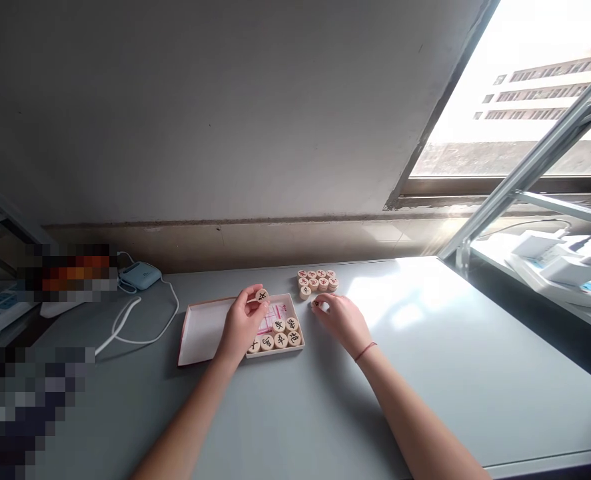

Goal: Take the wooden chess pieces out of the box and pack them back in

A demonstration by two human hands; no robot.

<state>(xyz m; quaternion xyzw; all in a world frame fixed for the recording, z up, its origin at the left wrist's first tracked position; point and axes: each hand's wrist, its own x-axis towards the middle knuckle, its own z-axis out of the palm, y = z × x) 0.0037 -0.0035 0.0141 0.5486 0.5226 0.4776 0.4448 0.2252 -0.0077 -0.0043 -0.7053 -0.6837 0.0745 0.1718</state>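
Note:
Between the thumb and fingers of my left hand (242, 321) is a round xiangqi piece (262, 296) with a dark character, held above an open box (299, 345). Several pieces (280, 340) lie inside along the near and right sides, and pink printed lines show on the box's floor. My right hand (342, 320) pinches another xiangqi piece (316, 304), mostly covered by the fingers, just right of the box. Beyond it, rows of stacked pieces (320, 279) stand on the table, with one piece (304, 292) at their near left corner.
The box's lid (202, 333) lies open on the left. A blue device (140, 276) and a white cable (175, 313) are further left on the grey table (425, 373). White adapters (572, 277) sit on a shelf at right, behind a metal post (525, 167).

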